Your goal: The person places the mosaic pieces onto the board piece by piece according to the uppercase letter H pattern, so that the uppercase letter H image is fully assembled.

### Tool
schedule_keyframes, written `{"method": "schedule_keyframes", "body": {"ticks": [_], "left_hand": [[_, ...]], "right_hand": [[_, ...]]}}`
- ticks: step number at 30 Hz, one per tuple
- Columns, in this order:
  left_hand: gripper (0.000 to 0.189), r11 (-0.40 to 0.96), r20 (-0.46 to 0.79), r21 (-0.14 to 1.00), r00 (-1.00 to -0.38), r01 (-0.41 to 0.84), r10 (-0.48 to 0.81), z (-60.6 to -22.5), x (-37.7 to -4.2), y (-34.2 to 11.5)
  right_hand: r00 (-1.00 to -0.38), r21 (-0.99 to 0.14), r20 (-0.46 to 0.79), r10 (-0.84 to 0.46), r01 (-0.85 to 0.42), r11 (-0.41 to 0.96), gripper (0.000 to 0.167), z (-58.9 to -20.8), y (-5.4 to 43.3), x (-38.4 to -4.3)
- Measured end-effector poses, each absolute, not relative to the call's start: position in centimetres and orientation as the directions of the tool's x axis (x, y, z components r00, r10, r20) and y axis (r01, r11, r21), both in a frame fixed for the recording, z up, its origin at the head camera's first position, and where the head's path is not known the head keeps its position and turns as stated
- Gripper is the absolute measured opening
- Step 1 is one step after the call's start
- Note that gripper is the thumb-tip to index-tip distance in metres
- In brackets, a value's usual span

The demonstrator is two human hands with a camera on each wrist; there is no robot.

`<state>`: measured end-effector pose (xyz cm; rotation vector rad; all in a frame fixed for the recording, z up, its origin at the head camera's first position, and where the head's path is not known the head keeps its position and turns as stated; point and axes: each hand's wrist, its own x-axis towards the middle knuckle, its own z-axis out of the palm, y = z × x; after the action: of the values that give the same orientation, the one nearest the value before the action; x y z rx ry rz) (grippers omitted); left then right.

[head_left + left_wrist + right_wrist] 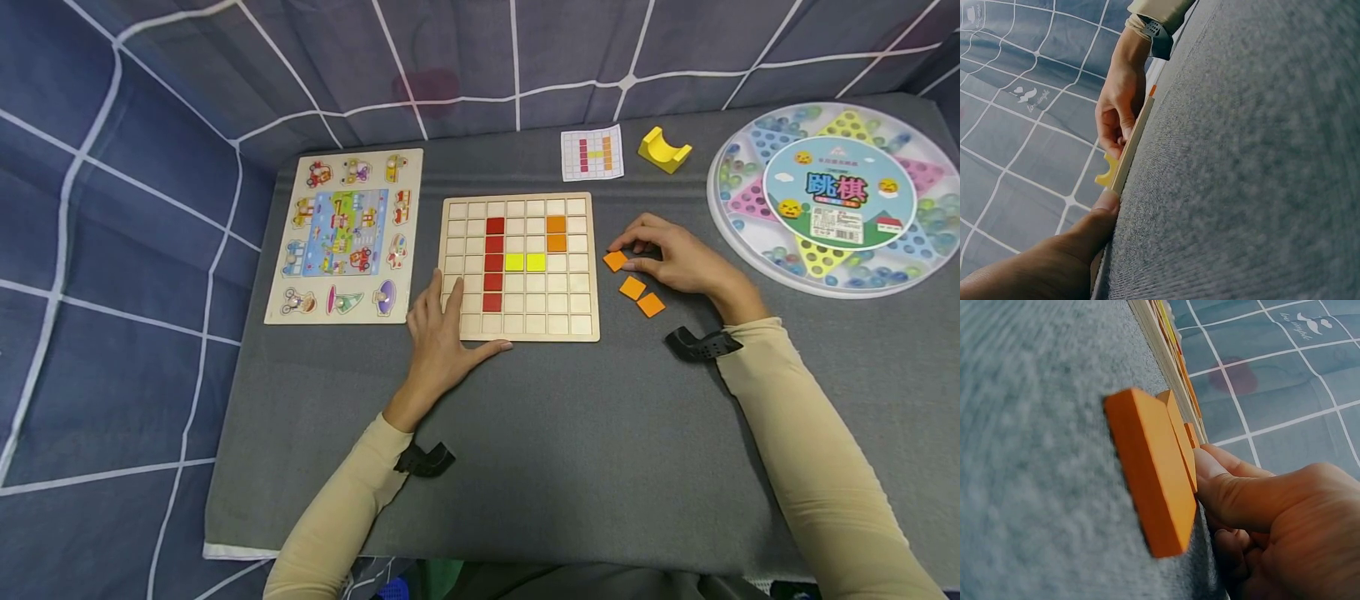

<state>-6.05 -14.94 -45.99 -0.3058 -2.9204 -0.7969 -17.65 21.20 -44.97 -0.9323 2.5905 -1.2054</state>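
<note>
A square wooden grid board [525, 326] lies mid-table, with red tiles [492, 262] in a column, two yellow-green tiles [525, 262] beside it and two orange tiles [556, 233] at upper right. Over the board's lower left corner rests my left hand [438, 342], fingers spread and fairly straight, thumb along the near edge. To the right of the board, my right hand [671, 258] pinches a loose orange tile [615, 261] between thumb and forefinger. Two more loose orange tiles, one nearer the hand [632, 287] and one closer to me [651, 305], lie on the cloth.
Behind the board are a printed pattern card [592, 153] and a yellow curved block [663, 152]. A wooden picture puzzle [342, 237] lies at left. The round Chinese checkers box [840, 200] occupies the far right. A checked curtain [480, 67] hangs along the back and left.
</note>
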Motion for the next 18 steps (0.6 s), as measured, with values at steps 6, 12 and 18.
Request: {"method": "schedule_keyframes", "body": {"ticks": [6,12,18], "left_hand": [[0.116,0.846,0.145,0.488,-0.976,0.214,0.163,-46.00,-6.04,-14.94],[0.117,0.847,0.147,0.486,-0.976,0.215,0.163,-46.00,-5.99,-14.92],[0.117,0.844,0.156,0.488,-0.974,0.222,0.166,-45.99,-5.98,-14.92]], "right_hand": [[-0.804,-0.724,0.131,-0.580,-0.477,0.498,0.027,-44.94,21.08,-17.68],[-0.807,-0.714,0.122,-0.577,-0.475,0.514,0.026,-44.90,21.12,-17.59],[-0.810,-0.716,0.116,-0.575,-0.470,0.516,0.027,-44.96,21.12,-17.59]]}}
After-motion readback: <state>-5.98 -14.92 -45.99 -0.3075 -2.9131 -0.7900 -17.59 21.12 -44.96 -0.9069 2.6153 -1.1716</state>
